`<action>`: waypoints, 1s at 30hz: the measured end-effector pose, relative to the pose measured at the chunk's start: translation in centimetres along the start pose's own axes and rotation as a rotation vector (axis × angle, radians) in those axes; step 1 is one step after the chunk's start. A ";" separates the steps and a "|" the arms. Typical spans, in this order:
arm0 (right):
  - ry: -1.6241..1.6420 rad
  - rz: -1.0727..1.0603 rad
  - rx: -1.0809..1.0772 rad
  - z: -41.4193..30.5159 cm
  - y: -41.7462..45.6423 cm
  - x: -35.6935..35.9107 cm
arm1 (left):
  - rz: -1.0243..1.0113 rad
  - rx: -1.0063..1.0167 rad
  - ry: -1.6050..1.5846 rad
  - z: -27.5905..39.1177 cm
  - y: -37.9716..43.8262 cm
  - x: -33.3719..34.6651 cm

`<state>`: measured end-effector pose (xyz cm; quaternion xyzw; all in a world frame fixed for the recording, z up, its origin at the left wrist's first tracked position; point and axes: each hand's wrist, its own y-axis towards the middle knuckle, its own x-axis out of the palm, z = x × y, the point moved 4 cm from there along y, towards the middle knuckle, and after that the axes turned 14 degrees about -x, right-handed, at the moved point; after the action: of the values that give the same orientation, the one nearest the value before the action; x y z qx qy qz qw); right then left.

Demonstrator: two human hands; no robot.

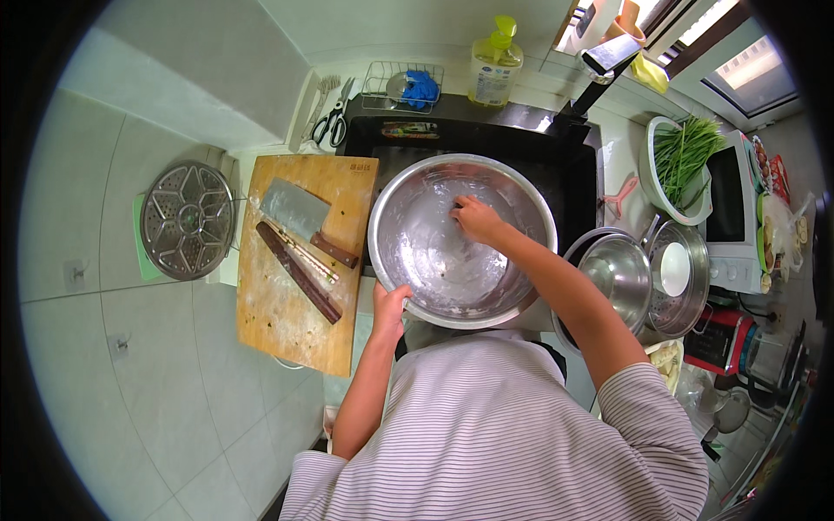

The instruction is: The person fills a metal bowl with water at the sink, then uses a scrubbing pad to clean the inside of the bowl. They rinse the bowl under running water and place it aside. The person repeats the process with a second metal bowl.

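A large stainless steel basin (430, 244) sits over the front of the black sink, its inside wet and streaked with whitish residue. My left hand (391, 309) grips its rim at the lower left, thumb over the edge. Inside the basin, my right hand (475, 218) is at the inner surface with curled fingers; whether anything is in them cannot be told. Left of the basin, a floured wooden cutting board (293, 345) carries a cleaver (296, 208), a dark wooden stick (300, 273) and a bundle of chopsticks (306, 254).
Behind are the black sink (521, 140), a faucet (593, 84), a soap bottle (493, 71), scissors (333, 124) and a wire rack (374, 84). At right stand steel bowls (609, 267), a peeler (623, 192), a basin of green chives (651, 176) and a microwave (730, 195).
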<state>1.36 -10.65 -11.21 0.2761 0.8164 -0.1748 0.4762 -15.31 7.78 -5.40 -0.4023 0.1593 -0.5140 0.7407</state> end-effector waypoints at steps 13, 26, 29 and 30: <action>0.093 -0.118 -0.274 -10.2 -3.8 2.2 | 0.026 0.037 -0.051 0.1 -0.1 0.2; -0.248 -0.028 0.101 0.0 -4.2 -2.2 | 0.064 0.117 -0.110 -1.2 -0.4 -0.5; -0.088 -0.222 0.175 -2.4 -6.0 -2.5 | 0.080 0.125 -0.114 -1.4 -0.3 -0.3; -0.022 -0.299 0.174 -3.9 -6.6 -1.9 | 0.088 0.130 -0.114 -1.4 -0.4 -0.2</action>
<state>-4.60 -14.27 -7.52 0.1896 0.8250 -0.3166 0.4279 -16.57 7.30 -5.98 -0.3745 0.1007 -0.4665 0.7950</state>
